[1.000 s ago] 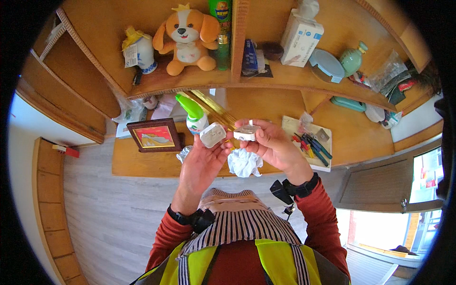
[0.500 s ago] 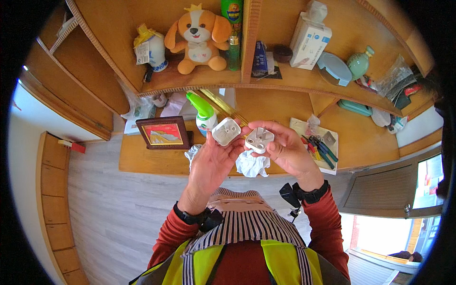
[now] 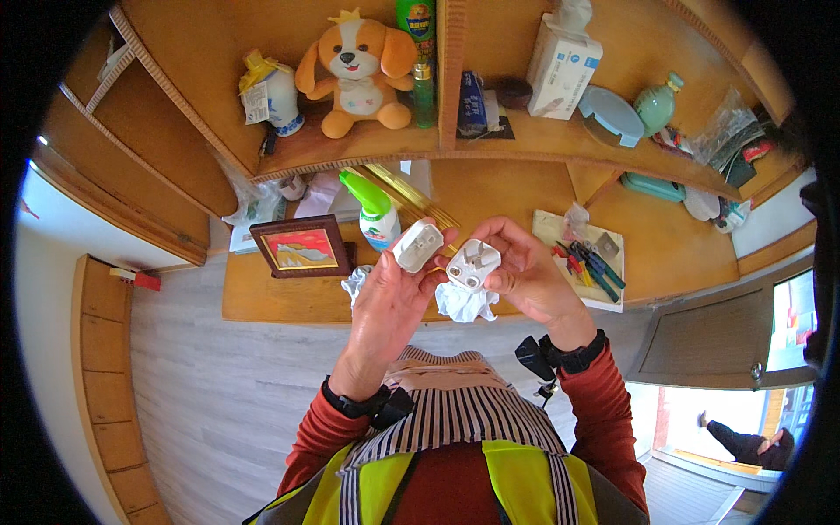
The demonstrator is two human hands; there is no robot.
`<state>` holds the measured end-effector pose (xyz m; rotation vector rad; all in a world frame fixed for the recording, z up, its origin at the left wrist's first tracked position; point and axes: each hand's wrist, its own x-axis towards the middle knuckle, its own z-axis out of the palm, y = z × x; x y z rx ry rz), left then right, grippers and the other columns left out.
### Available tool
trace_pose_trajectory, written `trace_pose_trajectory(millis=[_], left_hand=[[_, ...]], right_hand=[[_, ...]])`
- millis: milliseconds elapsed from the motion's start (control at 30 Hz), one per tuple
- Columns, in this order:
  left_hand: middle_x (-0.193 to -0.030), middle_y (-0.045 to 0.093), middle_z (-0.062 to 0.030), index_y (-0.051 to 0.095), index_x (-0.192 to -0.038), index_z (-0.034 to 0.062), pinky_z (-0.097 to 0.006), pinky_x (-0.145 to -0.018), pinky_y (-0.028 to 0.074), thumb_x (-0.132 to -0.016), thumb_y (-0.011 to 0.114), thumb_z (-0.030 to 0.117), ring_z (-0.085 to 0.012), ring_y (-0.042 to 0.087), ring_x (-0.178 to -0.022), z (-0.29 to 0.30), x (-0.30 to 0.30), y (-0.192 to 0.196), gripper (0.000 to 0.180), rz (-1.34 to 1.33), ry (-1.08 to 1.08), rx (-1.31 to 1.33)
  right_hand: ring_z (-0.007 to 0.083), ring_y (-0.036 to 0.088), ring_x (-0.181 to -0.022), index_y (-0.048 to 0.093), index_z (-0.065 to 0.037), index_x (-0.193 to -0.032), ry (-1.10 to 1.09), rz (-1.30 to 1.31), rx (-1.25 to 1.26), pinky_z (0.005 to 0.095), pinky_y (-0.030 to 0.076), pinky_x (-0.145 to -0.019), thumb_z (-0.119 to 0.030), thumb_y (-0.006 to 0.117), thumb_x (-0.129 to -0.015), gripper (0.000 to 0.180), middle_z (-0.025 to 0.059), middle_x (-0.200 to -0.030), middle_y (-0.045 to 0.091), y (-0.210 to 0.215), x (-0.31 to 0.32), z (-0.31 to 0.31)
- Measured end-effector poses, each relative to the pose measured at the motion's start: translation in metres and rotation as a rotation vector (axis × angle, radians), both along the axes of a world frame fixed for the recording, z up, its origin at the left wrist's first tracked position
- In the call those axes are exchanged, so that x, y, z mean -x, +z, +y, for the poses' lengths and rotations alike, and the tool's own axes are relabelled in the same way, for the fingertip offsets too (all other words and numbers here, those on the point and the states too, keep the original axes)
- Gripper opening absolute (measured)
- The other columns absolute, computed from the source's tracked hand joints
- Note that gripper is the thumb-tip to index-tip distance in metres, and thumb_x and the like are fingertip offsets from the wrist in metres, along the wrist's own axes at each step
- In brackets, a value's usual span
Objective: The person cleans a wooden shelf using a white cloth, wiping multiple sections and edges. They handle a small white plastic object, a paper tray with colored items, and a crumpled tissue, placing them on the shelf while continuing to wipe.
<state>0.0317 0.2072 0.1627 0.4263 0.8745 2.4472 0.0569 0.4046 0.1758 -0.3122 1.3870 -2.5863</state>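
My left hand [image 3: 387, 302] holds a small white boxy adapter piece [image 3: 416, 245] by its lower end, raised in front of me. My right hand [image 3: 525, 276] grips a white plug adapter [image 3: 473, 263] with metal pins on its face turned toward me. The two white pieces sit side by side, a small gap between them. Below them a crumpled white tissue [image 3: 464, 304] lies on the wooden desk [image 3: 289, 302], partly hidden by my fingers.
A framed picture [image 3: 300, 246] and a green-capped spray bottle [image 3: 372, 210] stand on the desk. Pliers and small tools [image 3: 588, 262] lie on a white sheet at right. The shelf above carries a plush dog [image 3: 357, 66], a tissue box [image 3: 562, 66] and a vase [image 3: 271, 94].
Both hands have drifted slightly right and lower in view. The right hand has turned its plug adapter so the pinned face shows more plainly.
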Motion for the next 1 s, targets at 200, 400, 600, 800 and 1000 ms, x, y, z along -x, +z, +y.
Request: trace_pose_trajectory(millis=[200,400,600,800,1000], left_hand=[[-0.137,0.045,-0.0143,0.032,-0.140,0.0024,-0.034,-0.098,0.037,-0.098,0.042,0.044,-0.0163,0.048,-0.108,0.002,-0.001,0.003,0.060,0.152,0.067,0.110],[-0.140,0.041,-0.0157,0.029,-0.141,-0.0001,-0.036,-0.106,0.031,-0.098,0.044,0.040,-0.0220,0.041,-0.126,0.006,0.000,0.009,0.061,0.434,0.146,0.254],[-0.142,0.038,-0.0159,0.028,-0.141,-0.0011,-0.037,-0.108,0.028,-0.098,0.047,0.033,-0.0240,0.037,-0.131,0.012,0.000,0.011,0.059,0.592,0.131,0.346],[-0.137,0.044,-0.0135,0.032,-0.139,-0.0010,-0.035,-0.105,0.031,-0.100,0.042,0.035,-0.0210,0.043,-0.124,0.017,0.008,0.008,0.054,0.522,0.164,0.360],[-0.131,0.049,-0.0119,0.038,-0.136,-0.0001,-0.031,-0.095,0.039,-0.099,0.039,0.042,-0.0150,0.049,-0.108,0.027,0.012,0.004,0.056,0.348,0.121,0.306]], right_hand=[[0.0129,0.056,-0.101,0.050,-0.003,-0.118,-0.017,-0.008,0.010,0.0269,0.047,-0.089,-0.007,0.077,-0.075,0.051,0.0032,-0.107,0.058,-0.001,-0.001,0.000],[0.0138,0.056,-0.101,0.050,-0.003,-0.118,-0.030,0.010,0.022,0.0283,0.047,-0.091,-0.006,0.077,-0.075,0.052,0.0039,-0.108,0.058,-0.003,0.000,0.001],[0.0154,0.057,-0.103,0.049,-0.004,-0.119,-0.038,0.044,0.019,0.0295,0.049,-0.090,-0.006,0.076,-0.076,0.050,0.0053,-0.109,0.057,-0.006,-0.002,0.003],[0.0186,0.060,-0.101,0.048,-0.004,-0.115,-0.107,-0.062,0.170,0.0308,0.052,-0.089,-0.014,0.067,-0.086,0.036,0.0064,-0.107,0.058,-0.007,-0.004,0.009],[0.0259,0.064,-0.099,0.044,-0.003,-0.123,-0.170,-0.126,0.237,0.0305,0.054,-0.084,-0.025,0.048,-0.098,0.034,0.0172,-0.111,0.060,-0.008,-0.004,0.024]])
